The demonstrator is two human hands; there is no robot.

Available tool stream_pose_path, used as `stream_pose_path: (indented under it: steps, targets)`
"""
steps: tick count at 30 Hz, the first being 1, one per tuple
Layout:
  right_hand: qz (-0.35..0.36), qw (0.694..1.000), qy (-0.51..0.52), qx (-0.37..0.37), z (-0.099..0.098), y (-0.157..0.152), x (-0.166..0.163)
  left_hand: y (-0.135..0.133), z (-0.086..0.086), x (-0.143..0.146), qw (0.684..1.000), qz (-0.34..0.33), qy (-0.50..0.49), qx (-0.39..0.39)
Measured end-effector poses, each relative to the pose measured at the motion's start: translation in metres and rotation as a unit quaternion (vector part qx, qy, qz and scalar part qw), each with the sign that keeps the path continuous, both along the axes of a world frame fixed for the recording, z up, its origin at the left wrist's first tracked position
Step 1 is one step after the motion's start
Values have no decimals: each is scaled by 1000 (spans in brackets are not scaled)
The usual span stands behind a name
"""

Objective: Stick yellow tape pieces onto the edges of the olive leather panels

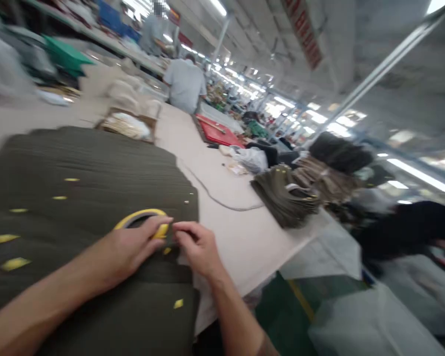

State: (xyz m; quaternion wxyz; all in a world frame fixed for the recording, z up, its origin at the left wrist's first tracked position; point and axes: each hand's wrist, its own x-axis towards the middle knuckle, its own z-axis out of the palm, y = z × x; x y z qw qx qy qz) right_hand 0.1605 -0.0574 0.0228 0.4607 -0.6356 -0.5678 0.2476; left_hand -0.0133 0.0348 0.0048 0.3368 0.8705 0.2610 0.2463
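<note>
A thick stack of dark olive cloth (81,188) lies on the long pale table (222,232), dotted with small yellow stickers. A yellow tape roll (143,217) rests on the stack's near right part. My left hand (133,249) is closed around the roll's near edge. My right hand (195,244) is pinched right beside it, fingertips at the tape's end; what they hold is too small and blurred to name.
A grey cable (215,198) runs across the table. Folded brown-grey cloth bundles (287,195) sit at the table's right edge, a red tray (218,133) farther back. A person in a grey shirt (185,84) stands at the far end. Green floor lies below right.
</note>
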Motion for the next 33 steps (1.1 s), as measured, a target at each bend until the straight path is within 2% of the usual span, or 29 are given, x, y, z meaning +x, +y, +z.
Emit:
stream_pose_path:
  steps: [1,3,7,15,19,24,27,29,31,33]
  targets:
    - [7,1000,3,18,1,-2,1,-5,12,1,998,-11,57,21]
    - [29,999,-4,36,-2,-1,4,-10,23,4,993,-24,105,45]
    - [82,991,-72,75,-8,1,3,-11,24,2,991,-25,122,40]
    - [101,960,-215,148,-10,3,-4,-15,25,-1,989,-36,128,62]
    - [82,947,-249,185,-15,5,-6,-15,32,-4,989,-40,128,62]
    - [29,943,-251,217,-18,10,-9,-14,34,-4,990,-14,108,85]
    - [10,955,-227,194,-14,11,-14,-12,30,-4,987,5,102,122]
    - [-7,973,-178,150,-11,11,-18,-11,26,-3,983,15,97,154]
    - [-28,993,-85,83,-9,12,-22,-12,24,-3,977,27,94,187]
    - [-42,998,35,15,-10,16,-23,-16,22,-2,971,41,87,218]
